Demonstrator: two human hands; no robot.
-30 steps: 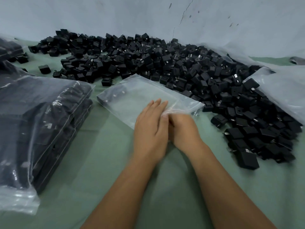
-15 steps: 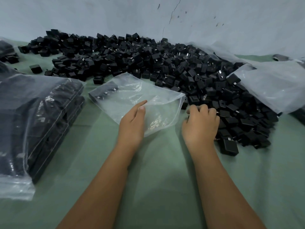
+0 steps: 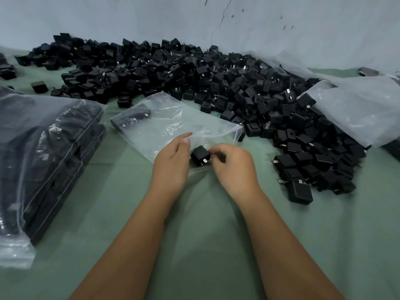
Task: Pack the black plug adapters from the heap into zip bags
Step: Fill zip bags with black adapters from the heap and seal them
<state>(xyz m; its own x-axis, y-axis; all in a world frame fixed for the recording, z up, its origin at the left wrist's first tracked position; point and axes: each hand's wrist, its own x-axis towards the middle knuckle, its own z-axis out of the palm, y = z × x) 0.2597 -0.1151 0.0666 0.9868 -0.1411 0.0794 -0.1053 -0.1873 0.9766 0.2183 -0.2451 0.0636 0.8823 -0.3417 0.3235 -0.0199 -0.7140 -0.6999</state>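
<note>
Black plug adapters lie in a long heap [image 3: 216, 83] across the back and right of a green-covered counter [image 3: 194, 245], against a pale wall [image 3: 303, 29]. Near the middle, a clear zip bag [image 3: 171, 122] lies flat on the cloth with its open mouth toward the person; a few adapters sit at its far left corner.

At that mouth the right hand [image 3: 233, 167] pinches one adapter [image 3: 200, 155] between curled fingertips and thumb, its metal prongs pointing toward the palm. The adapter is just at the bag's opening, partly under the lifted plastic. The left hand [image 3: 173, 163] holds the bag's near edge, thumb on top of the film and forefinger stretched out over it; the other fingers are hidden beneath the hand. Both bare forearms reach in from the bottom of the frame.

To the left, filled bags [image 3: 49, 159] packed with rows of adapters are stacked, the plastic catching the light. Past them, at the far left edge, a few loose adapters lie apart from the heap, one [image 3: 39, 86] standing alone. On the right, a large cloudy plastic sack [image 3: 357, 111] lies over the heap's edge. Several adapters [image 3: 299, 192] have spilled to the near right of the heap, prongs showing, close to the right forearm.
</note>
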